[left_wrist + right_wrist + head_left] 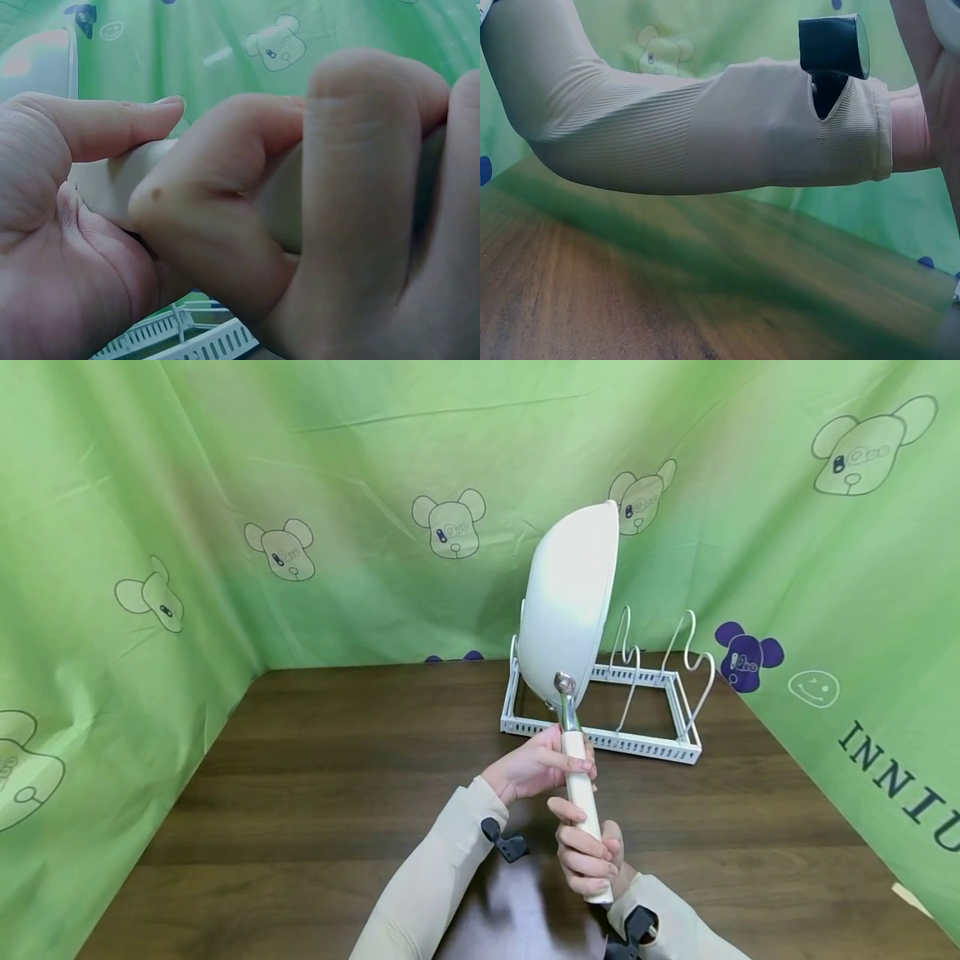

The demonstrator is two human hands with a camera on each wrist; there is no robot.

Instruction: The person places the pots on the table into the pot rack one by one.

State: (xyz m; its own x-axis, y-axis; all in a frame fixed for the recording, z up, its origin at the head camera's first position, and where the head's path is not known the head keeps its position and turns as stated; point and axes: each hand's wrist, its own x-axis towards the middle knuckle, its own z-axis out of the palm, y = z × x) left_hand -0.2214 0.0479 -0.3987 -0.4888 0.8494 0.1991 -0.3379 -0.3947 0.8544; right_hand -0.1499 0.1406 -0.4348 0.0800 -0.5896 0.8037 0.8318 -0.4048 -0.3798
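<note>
A green cloth printed with cartoon bears (pixel 450 527) closed in three sides of your dark wooden table (pixel 337 793), and a white wire pan rack (pixel 600 727) stood toward the back of it, just right of centre. You held a white frying pan (pixel 570 602) up on edge over the rack's left end — its pale underside faced left and its rim pointed up and to the right. Its lower edge sat down among the rack's left uprights, though you could not tell from the head view whether it touched the base. The rack's other two wavy dividers (pixel 693 652) held nothing.

Both of your hands were on the pan's cream handle (pixel 581 785), which sloped back toward you from a metal neck. Your left hand (pixel 536 768) wrapped the upper part, just below the neck, thumb laid along the top; the left wrist view showed the fingers (pixel 225 172) curled tight round it. Your right hand (pixel 588 856) gripped the lower end, fingers closed round it. Both arms wore beige sleeves (pixel 690 127) — each with a small black camera mount (pixel 504 839) at the wrist.
</note>
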